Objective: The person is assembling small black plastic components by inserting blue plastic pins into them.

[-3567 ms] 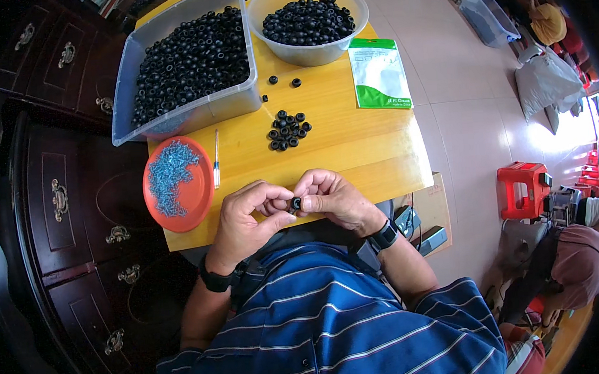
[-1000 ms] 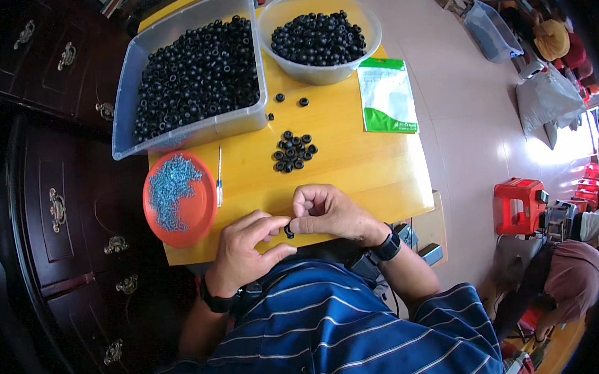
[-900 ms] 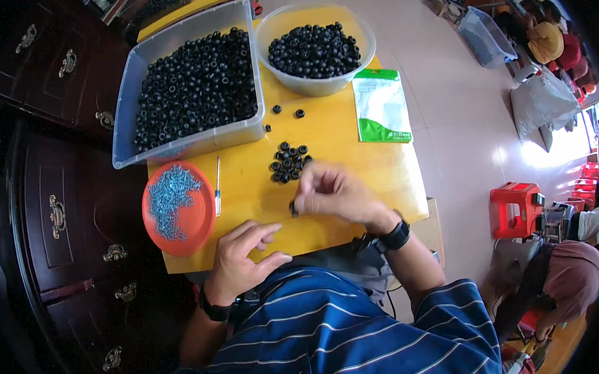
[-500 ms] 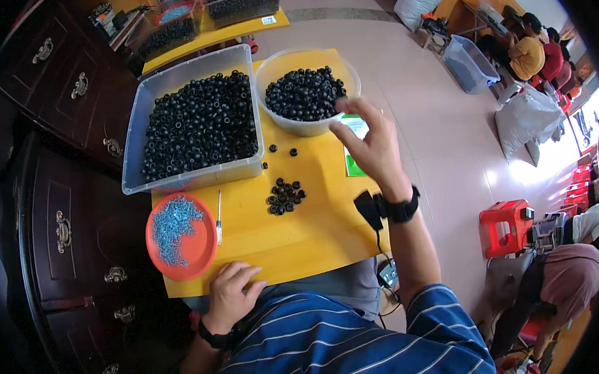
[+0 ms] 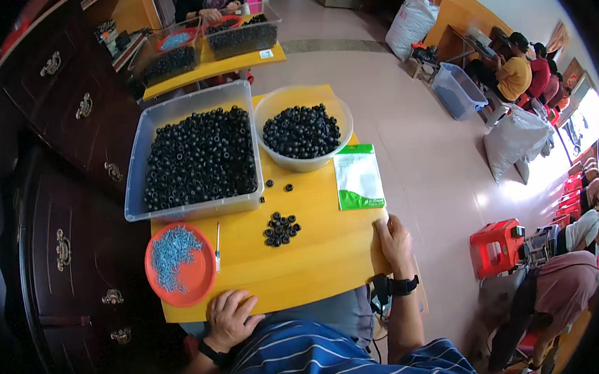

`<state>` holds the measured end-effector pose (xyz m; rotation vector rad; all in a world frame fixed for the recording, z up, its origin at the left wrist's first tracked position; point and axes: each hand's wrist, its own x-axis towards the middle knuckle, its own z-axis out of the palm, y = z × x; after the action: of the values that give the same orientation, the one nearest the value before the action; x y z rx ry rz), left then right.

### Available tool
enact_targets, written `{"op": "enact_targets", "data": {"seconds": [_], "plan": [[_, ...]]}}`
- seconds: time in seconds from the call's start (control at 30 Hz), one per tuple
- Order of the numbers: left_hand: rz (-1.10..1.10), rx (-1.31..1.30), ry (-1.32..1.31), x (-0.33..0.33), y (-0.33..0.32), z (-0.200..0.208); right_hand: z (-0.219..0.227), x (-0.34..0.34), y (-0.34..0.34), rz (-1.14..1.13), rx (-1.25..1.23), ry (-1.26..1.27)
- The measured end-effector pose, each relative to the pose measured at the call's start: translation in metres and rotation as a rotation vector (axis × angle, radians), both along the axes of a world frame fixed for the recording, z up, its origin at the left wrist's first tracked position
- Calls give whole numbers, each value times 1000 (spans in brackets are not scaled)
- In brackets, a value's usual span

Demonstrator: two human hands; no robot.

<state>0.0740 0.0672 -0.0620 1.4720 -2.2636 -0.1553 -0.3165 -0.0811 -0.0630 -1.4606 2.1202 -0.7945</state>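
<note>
A: State the reference for all directions.

B: The clock centre is the cluster of black ring-shaped pieces (image 5: 281,228), lying on the yellow counter (image 5: 319,269), well apart from both hands. The far side is 12 o'clock.

A: Report the left hand.

B: The left hand (image 5: 230,322) is at 7 o'clock, on the near edge of the counter. Condition: released. The back of the hand faces up; the fingers are loosely bent and directed toward 1 o'clock. The thumb stands apart, directed between 2 and 3 o'clock. The nearest item is the orange plate (image 5: 207,280), between 8 and 9 o'clock, carrying small blue-silver parts (image 5: 174,257). A slim screwdriver (image 5: 218,253) lies just beside the plate.

A: Report the right hand.

B: The right hand (image 5: 395,243) is between 3 and 4 o'clock, at the side edge of the counter. The forearm and fingers are directed toward 12 o'clock, with the thumb on the inner side, along the edge. Whether the fingers grasp the edge cannot be told. The nearest item is the green-and-white packet (image 5: 358,176), at 2 o'clock.

A: Locate the bulk stock.

B: More black pieces fill the rectangular bin (image 5: 190,210), between 10 and 11 o'clock, and the round bowl (image 5: 305,164), between 12 and 1 o'clock.
</note>
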Motion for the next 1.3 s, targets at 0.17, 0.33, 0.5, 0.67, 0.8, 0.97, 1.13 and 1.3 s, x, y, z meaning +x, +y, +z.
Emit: {"op": "enact_targets", "data": {"seconds": [0.17,0.33,0.5,0.67,0.8,0.97,1.13,1.3], "plan": [[-48,-28,-6,2,-4,-1,-19,-13,-2,-16,-38,-54],[-54,-62,-13,2,-6,-2,-13,-9,-5,-7,-40,-87],[-56,-101,6,-4,-5,-7,-13,-13,-9,9,-69,-70],[-34,-131,15,-6,-3,-13,-17,-16,-12,39,-53,-28],[-25,-106,45,-5,-6,-12,-18,-16,-14,40,-31,-11],[0,-96,76,-8,-5,-9,-19,-16,-17,60,-24,2],[43,-63,92,-14,-4,-1,-3,6,-8,34,-557,259],[45,-38,134,-12,-4,2,13,59,-2,422,-476,-99]]}}
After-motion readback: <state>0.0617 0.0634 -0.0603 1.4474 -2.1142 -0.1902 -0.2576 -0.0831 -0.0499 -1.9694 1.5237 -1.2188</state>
